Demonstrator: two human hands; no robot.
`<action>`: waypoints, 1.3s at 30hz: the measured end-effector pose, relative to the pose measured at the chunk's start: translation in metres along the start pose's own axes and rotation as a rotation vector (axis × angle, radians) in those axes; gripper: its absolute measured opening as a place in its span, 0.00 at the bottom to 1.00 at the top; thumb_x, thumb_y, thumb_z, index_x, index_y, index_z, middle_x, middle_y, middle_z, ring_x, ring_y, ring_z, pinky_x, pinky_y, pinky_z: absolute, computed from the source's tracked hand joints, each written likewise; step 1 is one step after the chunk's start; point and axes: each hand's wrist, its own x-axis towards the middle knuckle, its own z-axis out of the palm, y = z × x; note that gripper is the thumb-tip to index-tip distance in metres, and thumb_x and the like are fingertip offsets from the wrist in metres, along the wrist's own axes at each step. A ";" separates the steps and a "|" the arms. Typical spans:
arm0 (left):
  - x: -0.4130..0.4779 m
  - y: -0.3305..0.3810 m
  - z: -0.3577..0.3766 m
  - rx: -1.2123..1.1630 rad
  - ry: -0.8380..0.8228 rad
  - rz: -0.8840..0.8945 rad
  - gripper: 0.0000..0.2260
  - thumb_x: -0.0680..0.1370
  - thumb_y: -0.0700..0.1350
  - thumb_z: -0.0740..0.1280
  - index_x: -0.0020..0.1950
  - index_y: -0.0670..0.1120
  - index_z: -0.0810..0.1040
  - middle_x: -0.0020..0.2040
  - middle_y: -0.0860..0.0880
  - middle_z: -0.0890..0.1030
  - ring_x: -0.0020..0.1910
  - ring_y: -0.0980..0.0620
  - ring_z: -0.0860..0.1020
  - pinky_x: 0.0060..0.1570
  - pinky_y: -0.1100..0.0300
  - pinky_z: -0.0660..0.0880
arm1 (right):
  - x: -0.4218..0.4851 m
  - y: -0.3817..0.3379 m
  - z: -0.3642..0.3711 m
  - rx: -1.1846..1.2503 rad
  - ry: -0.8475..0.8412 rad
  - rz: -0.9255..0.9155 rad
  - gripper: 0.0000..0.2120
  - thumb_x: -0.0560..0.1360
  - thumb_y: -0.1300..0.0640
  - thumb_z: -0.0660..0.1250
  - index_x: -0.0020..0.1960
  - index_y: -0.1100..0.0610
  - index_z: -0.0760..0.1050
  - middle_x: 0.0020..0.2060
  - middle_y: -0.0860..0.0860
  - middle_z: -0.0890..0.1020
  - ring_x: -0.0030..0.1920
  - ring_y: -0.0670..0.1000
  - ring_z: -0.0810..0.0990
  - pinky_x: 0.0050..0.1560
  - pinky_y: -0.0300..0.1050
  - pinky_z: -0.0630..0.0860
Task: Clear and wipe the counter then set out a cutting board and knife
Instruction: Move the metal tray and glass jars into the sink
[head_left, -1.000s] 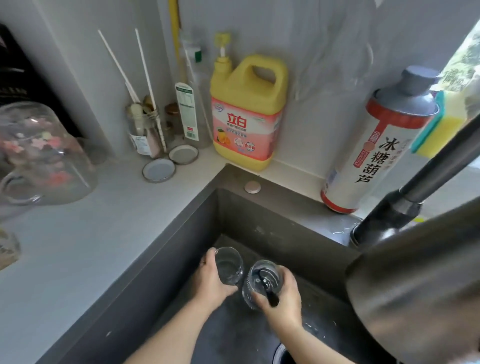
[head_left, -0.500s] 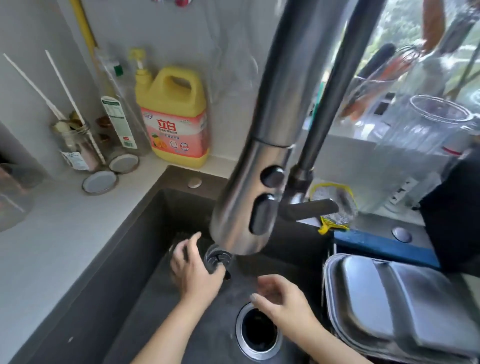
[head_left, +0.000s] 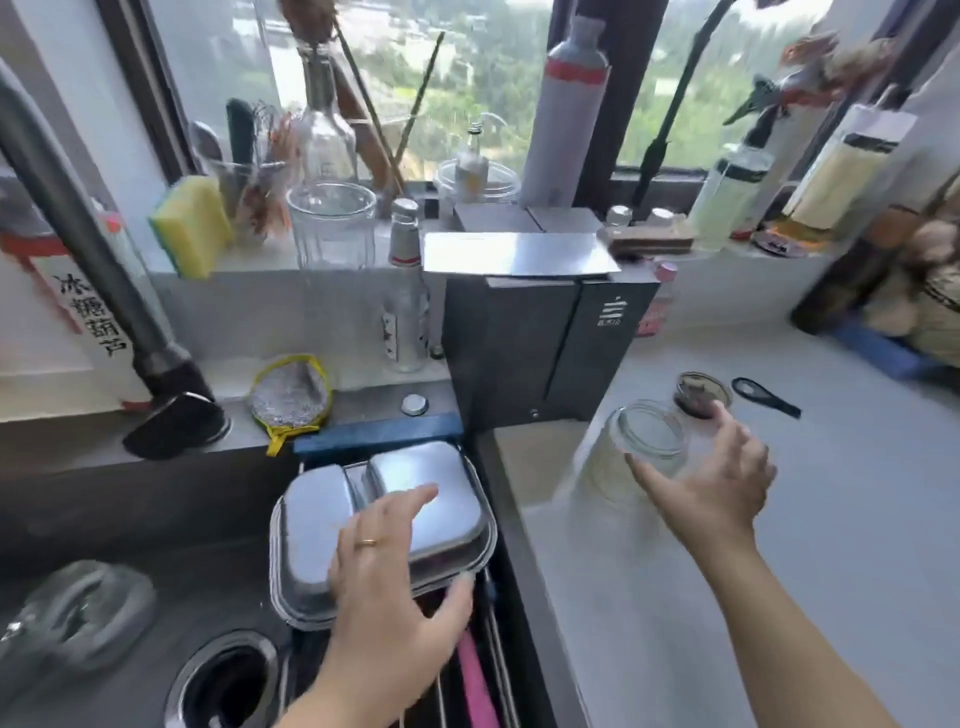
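Note:
The pale counter (head_left: 841, 530) runs to the right of the dark sink (head_left: 130, 519). A clear glass jar (head_left: 631, 452) stands on it close to the sink's edge. My right hand (head_left: 719, 478) is at the jar's right side with fingers spread, the thumb across its front; no firm grip shows. My left hand (head_left: 395, 587) hovers open over an upturned steel tray (head_left: 311, 519) on the sink's rack. Two clear glasses (head_left: 78, 613) lie in the sink at the lower left. No cutting board or knife is recognisable.
A dark lid (head_left: 701, 392) and a black opener (head_left: 766, 397) lie behind the jar. A grey box appliance (head_left: 540, 343) stands at the counter's back. The faucet (head_left: 78, 234), a scouring pad (head_left: 291, 395), a yellow sponge (head_left: 189, 223) and bottles crowd the windowsill.
My view has swung right from the sink's left corner to the right counter. Both hands let go of the glasses, now lying in the sink; my right hand has reached the jar.

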 end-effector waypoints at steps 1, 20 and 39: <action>0.001 0.008 0.017 0.000 -0.031 0.009 0.25 0.63 0.51 0.66 0.55 0.67 0.59 0.57 0.59 0.68 0.59 0.55 0.63 0.64 0.51 0.61 | 0.014 0.011 0.002 0.057 -0.091 0.046 0.47 0.61 0.50 0.78 0.72 0.57 0.56 0.69 0.60 0.63 0.70 0.57 0.59 0.70 0.51 0.56; -0.025 0.047 0.046 0.011 0.216 -0.115 0.45 0.57 0.52 0.75 0.67 0.60 0.53 0.69 0.51 0.65 0.70 0.51 0.63 0.68 0.46 0.62 | -0.087 -0.047 -0.019 0.584 -0.665 -0.471 0.35 0.54 0.44 0.77 0.56 0.38 0.63 0.52 0.39 0.74 0.55 0.38 0.73 0.54 0.26 0.68; -0.088 -0.235 -0.216 0.278 0.386 -0.885 0.41 0.54 0.49 0.79 0.62 0.46 0.63 0.61 0.43 0.73 0.60 0.42 0.72 0.58 0.51 0.71 | -0.268 -0.139 0.128 0.125 -1.200 -0.496 0.30 0.71 0.49 0.69 0.69 0.50 0.61 0.63 0.51 0.73 0.62 0.47 0.73 0.60 0.36 0.66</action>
